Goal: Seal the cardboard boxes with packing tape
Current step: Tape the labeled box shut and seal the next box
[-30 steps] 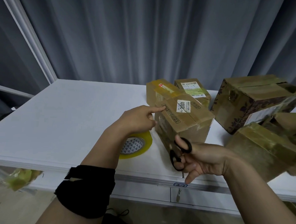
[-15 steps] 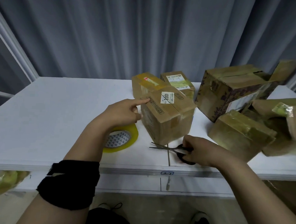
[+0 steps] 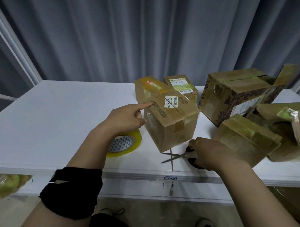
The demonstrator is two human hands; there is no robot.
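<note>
Brown cardboard is filling the middle and right of the frame. The nearest cardboard box [image 3: 171, 119] is sitting closed at centre on the white table [image 3: 60, 118], with clear tape running over its top seam. Its white label [image 3: 171, 101] is showing "2001"; the smaller print is unreadable.

The left hand [image 3: 125, 119] is pointing, its straight index finger touching the box's top left edge and the other fingers curled under. The right hand [image 3: 210, 152], lower right of centre, is gripping the black handles of the scissors [image 3: 176, 156], which are lying on the table with blades parted. The yellowish packing tape roll [image 3: 126, 144] is lying flat just left of the box, partly under the left wrist.

Behind, a small box with a red-and-white sticker [image 3: 150, 87] and another bearing a green-and-white barcode label [image 3: 180, 85] are standing closed. At upper right, a large dark-patterned box [image 3: 235, 92] is showing one raised flap, its inside hidden. A heavily taped box [image 3: 247, 140] is sitting at right. A tag [image 3: 170, 178] on the table's front edge is reading "2-2".
</note>
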